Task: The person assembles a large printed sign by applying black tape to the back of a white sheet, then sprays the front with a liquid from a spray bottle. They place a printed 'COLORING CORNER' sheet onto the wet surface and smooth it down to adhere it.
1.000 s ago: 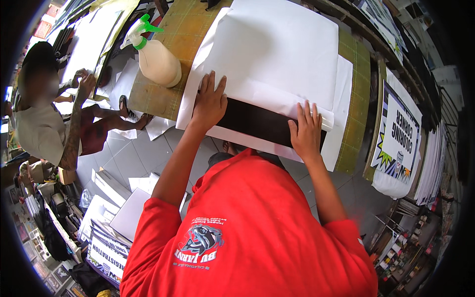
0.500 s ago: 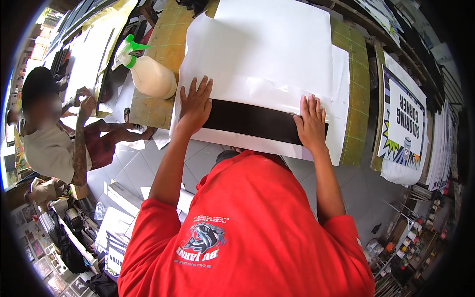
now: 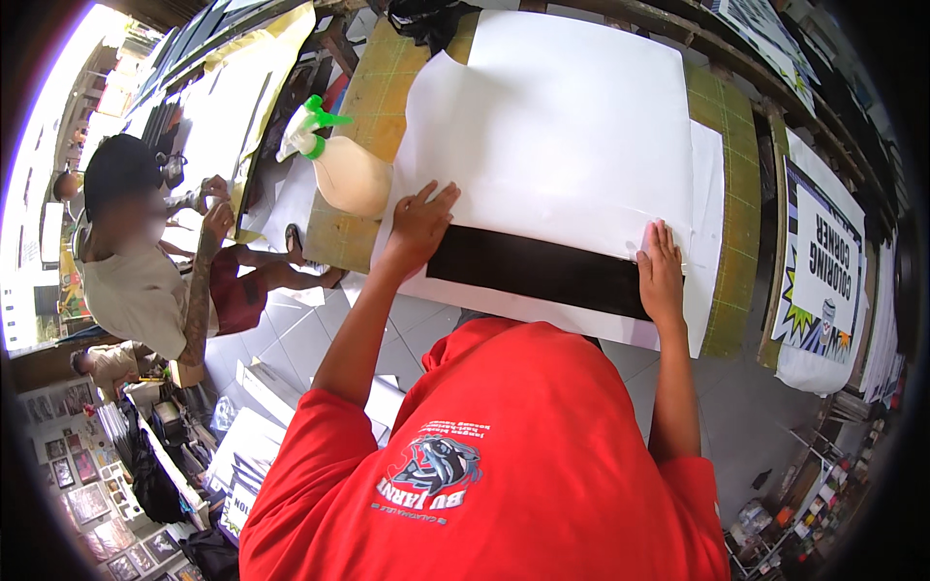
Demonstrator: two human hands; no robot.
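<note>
A large white sheet [image 3: 572, 126] lies over the table in front of me, its left edge lifting in a wavy curl. Along its near side runs a black strip [image 3: 542, 269], bordered by a white margin [image 3: 523, 307] at the table's front. My left hand [image 3: 419, 228] rests flat on the white sheet near the strip's left end, fingers extended. On the right, my right hand [image 3: 662, 276] lies palm down over the strip's right end, fingers stretched away from me. Neither hand grips anything. What lies beneath the palms is hidden.
A spray bottle [image 3: 351, 176] with a green trigger stands left of the sheet on the yellowish-green cutting mat [image 3: 731, 213]. A black bag [image 3: 426, 21] sits at the far edge. Printed boards [image 3: 823, 261] lean right. Another person [image 3: 145, 261] works at the left.
My view has shifted, so the table appears lower and farther right. The fingers of my left hand have drawn closer together. Both hands stay on the sheet and strip.
</note>
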